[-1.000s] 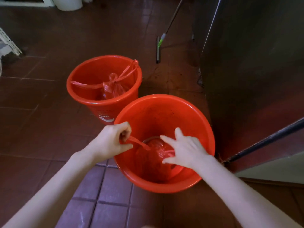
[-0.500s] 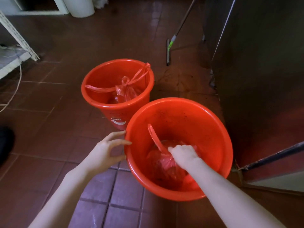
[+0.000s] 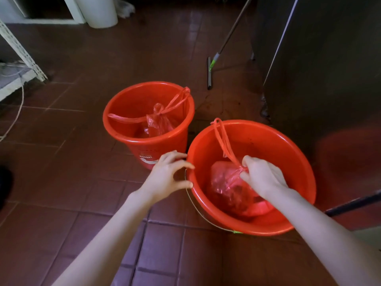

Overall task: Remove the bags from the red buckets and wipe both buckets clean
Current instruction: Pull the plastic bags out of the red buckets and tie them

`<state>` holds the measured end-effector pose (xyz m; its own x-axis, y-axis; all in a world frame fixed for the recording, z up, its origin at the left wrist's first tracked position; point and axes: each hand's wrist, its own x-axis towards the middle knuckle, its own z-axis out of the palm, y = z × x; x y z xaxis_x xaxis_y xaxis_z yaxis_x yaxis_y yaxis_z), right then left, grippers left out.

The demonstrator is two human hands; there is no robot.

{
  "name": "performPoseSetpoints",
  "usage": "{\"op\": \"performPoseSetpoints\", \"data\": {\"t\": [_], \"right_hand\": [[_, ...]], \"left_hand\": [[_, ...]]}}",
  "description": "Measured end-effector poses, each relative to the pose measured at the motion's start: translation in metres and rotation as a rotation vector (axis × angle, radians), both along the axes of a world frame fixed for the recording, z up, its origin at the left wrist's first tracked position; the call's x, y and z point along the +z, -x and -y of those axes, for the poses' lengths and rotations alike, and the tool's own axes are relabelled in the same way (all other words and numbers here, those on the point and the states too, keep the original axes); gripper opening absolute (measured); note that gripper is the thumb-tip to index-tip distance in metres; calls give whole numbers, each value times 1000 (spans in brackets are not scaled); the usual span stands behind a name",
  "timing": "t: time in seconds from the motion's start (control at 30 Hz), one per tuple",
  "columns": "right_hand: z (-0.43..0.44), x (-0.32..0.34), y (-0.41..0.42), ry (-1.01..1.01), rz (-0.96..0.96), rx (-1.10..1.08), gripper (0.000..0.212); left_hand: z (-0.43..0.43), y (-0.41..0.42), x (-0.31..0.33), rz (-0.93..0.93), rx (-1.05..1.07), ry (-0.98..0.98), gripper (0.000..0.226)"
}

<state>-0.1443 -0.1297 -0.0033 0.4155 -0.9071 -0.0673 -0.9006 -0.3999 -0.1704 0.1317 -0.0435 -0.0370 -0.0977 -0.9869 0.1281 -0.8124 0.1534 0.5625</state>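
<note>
Head cam looks down on two round red plastic buckets sitting on dark red floor tiles [image 3: 61, 234], one nearer [image 3: 299, 219] and one further back to the left [image 3: 123, 129], pretty much touching at the rims.

Right hand [image 3: 263, 178] reaches down into the nearer bucket from the near side, forearm angled in over the rim, wrist bent a bit. Its fingers are pinched shut around the knotted neck of a crinkly red see-through plastic bag [image 3: 224, 188] that sits in the bottom of that bucket. The bag's thin tie handles [image 3: 221, 139] run up from the knot and hook over the far-left rim.

Left hand [image 3: 167, 178] sits right at the nearer bucket's left rim, outside the wall, fingers curled loosely with thumb and fingertips apart, so it's open and not gripping anything. Fingertips look like they're just at the rim, near a thin wire bail handle [image 3: 198, 207] hanging down the bucket's side.

Further bucket has its own tied red plastic bag [image 3: 158, 124] inside, handles stretched across to both rims.

Off behind there's a long-handled floor squeegee [image 3: 210, 69] leaning by a dark metal cabinet [image 3: 319, 79].
</note>
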Motion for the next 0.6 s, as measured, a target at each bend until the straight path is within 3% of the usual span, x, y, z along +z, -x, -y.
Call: {"op": "performPoseSetpoints", "data": {"t": [0.07,0.13,0.27,0.37,0.6], "right_hand": [[3,5,4,5,-7,-29,17],[4,8,6,16,-7,-49,17],[1,15,-3,51,37,-69,19],[2,18,-10,53,44,-78,20],[6,15,-15,-2,85,-117,23]], "left_hand": [[17,-22,5,-53,153,75,44],[33,-48,6,80,330,135,47],[51,-84,0,434,514,-215,50],[54,-89,3,597,459,-254,39],[12,-60,30,685,144,-223,30]]}}
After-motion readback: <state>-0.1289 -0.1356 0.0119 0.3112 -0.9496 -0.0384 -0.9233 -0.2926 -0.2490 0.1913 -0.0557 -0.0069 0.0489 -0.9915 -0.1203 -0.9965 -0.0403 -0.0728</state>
